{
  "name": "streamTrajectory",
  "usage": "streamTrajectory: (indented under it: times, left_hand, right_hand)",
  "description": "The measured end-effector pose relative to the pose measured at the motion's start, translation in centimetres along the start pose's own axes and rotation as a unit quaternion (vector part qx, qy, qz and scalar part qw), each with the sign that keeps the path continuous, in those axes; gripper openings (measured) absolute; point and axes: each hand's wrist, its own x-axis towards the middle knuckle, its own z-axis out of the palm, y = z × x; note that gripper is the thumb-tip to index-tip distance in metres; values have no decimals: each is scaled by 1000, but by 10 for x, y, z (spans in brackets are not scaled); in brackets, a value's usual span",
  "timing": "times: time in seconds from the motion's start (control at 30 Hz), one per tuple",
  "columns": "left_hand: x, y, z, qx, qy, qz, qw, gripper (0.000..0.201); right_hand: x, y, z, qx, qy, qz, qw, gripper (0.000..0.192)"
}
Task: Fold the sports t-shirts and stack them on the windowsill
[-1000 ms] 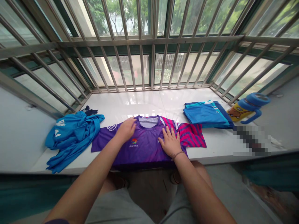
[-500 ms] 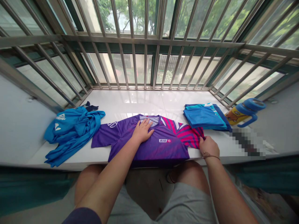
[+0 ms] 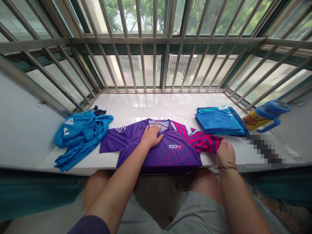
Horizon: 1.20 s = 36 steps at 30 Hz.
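Purple jersey (image 3: 156,148) lies face-up on the white desk (image 3: 156,105), collar at 12 o'clock, hem hanging over the near edge at 6. Left hand (image 3: 151,136) is released, palm flat w/ fingers spread just below the collar — prob pinning the chest so the cloth won't slide on the glossy top. Right hand (image 3: 225,152), at 3 o'clock of the jersey, is clenched on the end of the pink-striped sleeve (image 3: 204,143), pinched & lifted a bit off the desk; a thin bracelet shows at the wrist. The other sleeve, at 9 o'clock, lies flat and untouched.

Crumpled blue shirt (image 3: 79,136) heaps at 9 o'clock, just beside that sleeve tip, looks unsorted. Folded blue stack (image 3: 220,120) sits at 2 o'clock, edges squared, near the pink sleeve but apart from it. Yellow bottle w/ blue lid (image 3: 266,115) lies on its side beyond the stack, at 3. Metal window bars (image 3: 156,65) fence the far side at 12. Person's knees are tucked under the desk edge, so they're seated close
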Motion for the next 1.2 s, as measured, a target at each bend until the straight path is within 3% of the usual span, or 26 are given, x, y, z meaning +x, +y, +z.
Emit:
streamTrajectory:
  times: [0.1, 0.17, 0.23, 0.3, 0.37, 0.43, 0.5, 0.57, 0.63, 0.77, 0.93, 1.1, 1.2]
  left_hand:
    - [0, 0, 0, -1, -2, 0, 1000, 65]
    - [0, 0, 0, -1, -3, -1, 1000, 65]
    - [0, 0, 0, -1, -2, -2, 1000, 64]
    - [0, 0, 0, -1, 1, -2, 1000, 64]
    - [-1, 0, 0, 1, 3, -1, 1000, 64]
    - [-1, 0, 0, 3, 2, 1, 1000, 63]
    - [-1, 0, 0, 2, 2, 1, 1000, 64]
    - [-1, 0, -1, 0, 1, 1, 1000, 65]
    - [0, 0, -1, -2, 1, 1, 1000, 65]
    - [0, 0, -1, -4, 0, 3, 1000, 66]
    - [0, 1, -1, -5, 1, 0, 1000, 65]
    - [0, 1, -2, -10, 2, -2, 1000, 64]
    - [0, 1, -3, -12, 0, -1, 1000, 64]
  right_hand:
    - [-2, -12, -5, -7, 29, 27, 999, 52]
    - [-10, -27, -10, -7, 32, -4, 999, 54]
    - [-26, -45, -14, -8, 1, -82, 997, 53]
    - [-47, -64, -15, -18, -81, -214, 973, 47]
    - [-69, -79, -13, -38, -209, -389, 896, 37]
    - [-89, -86, -8, -73, -329, -543, 769, 27]
    - [-106, -82, -3, -121, -397, -620, 666, 21]
    - [-118, -72, 1, -166, -420, -636, 625, 15]
    - [-126, -60, 2, -190, -428, -627, 622, 10]
    - [-134, -52, -4, -191, -434, -590, 653, 5]
    - [-132, -62, -14, -157, -436, -559, 687, 19]
    - [-101, -46, -16, -193, -283, -487, 803, 24]
    - [-79, -30, -21, -200, -271, -426, 840, 33]
